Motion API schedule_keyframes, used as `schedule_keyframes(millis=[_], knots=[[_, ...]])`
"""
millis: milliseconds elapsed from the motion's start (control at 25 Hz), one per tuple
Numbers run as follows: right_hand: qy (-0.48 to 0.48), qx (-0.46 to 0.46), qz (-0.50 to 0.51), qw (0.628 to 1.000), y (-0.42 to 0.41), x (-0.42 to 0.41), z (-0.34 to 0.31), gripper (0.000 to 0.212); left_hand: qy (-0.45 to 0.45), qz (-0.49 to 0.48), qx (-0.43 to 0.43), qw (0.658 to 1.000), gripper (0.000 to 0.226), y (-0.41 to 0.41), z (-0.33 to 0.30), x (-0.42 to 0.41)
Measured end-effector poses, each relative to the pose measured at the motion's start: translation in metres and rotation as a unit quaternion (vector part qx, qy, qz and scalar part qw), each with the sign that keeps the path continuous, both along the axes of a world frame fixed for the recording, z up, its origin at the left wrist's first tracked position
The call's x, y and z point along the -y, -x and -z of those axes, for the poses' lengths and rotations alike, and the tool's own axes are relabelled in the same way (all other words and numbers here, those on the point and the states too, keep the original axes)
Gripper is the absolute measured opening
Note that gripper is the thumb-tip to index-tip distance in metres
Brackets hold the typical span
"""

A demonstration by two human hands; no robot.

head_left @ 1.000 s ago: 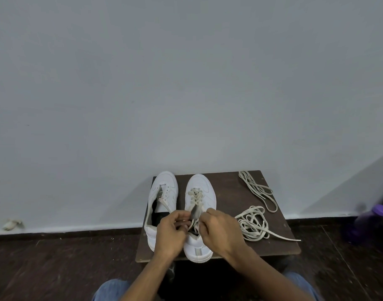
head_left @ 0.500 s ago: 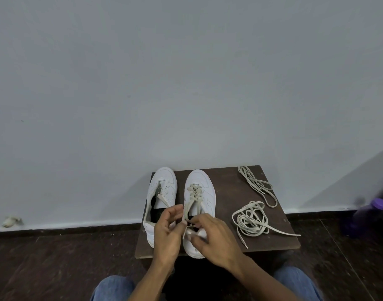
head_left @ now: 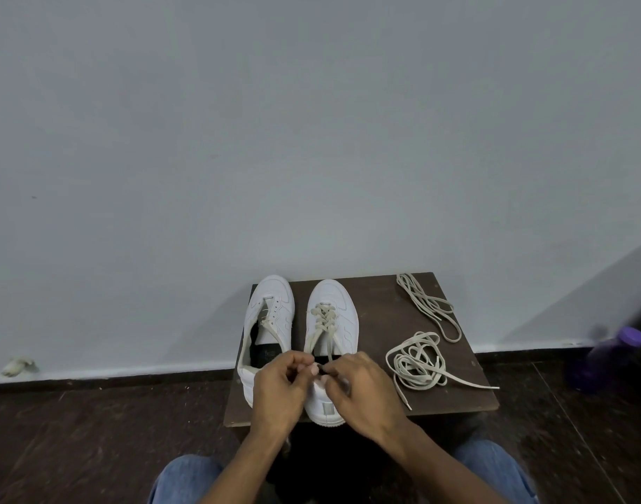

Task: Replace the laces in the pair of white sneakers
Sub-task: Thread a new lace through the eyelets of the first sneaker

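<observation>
Hands (head_left: 322,391) pinching flat cream lace (head_left: 321,331)

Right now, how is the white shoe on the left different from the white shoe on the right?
The left white leather sneaker has almost no lacing, so its tongue and dark inside show; the right white leather sneaker has a beige lace criss-crossed up its front. Nobody touches the left one; the left hand and right hand pinch lace ends over the right one. Both stand toes to the wall on the brown wooden stool.

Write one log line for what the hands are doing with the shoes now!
left hand: pinches lace end | right hand: pinches lace end | right sneaker: laced | left sneaker: mostly unlaced | loose laces: on table
</observation>
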State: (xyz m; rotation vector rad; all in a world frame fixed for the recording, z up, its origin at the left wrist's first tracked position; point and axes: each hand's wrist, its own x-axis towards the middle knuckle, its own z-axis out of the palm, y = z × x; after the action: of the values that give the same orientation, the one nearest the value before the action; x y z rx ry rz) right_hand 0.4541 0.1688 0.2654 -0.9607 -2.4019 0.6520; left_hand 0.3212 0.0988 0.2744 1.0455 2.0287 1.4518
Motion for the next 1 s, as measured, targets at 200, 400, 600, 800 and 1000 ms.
schedule_keyframes(millis=[200,400,600,800,1000], knots=[[0.2,-0.144,-0.014,0.969,0.001,0.003,-0.011,0.016,0.004,0.04,0.029,0.999,0.037,0.002,0.002,-0.014],[0.192,-0.064,0.112,0.973,-0.009,-0.018,-0.004,0.028,0.03,0.088,-0.026,0.995,0.026,0.002,0.016,-0.002],[0.207,0.006,0.124,0.971,-0.008,-0.024,-0.002,0.011,0.007,0.053,-0.029,0.998,0.025,-0.016,0.018,0.006],[0.119,-0.035,0.071,0.99,0.001,-0.025,-0.022,0.018,-0.045,0.002,0.011,0.999,0.02,-0.021,0.025,0.01],[-0.011,0.119,-0.077,0.99,0.009,-0.004,-0.022,0.046,-0.077,-0.018,-0.037,0.996,0.014,-0.023,0.033,0.009]])
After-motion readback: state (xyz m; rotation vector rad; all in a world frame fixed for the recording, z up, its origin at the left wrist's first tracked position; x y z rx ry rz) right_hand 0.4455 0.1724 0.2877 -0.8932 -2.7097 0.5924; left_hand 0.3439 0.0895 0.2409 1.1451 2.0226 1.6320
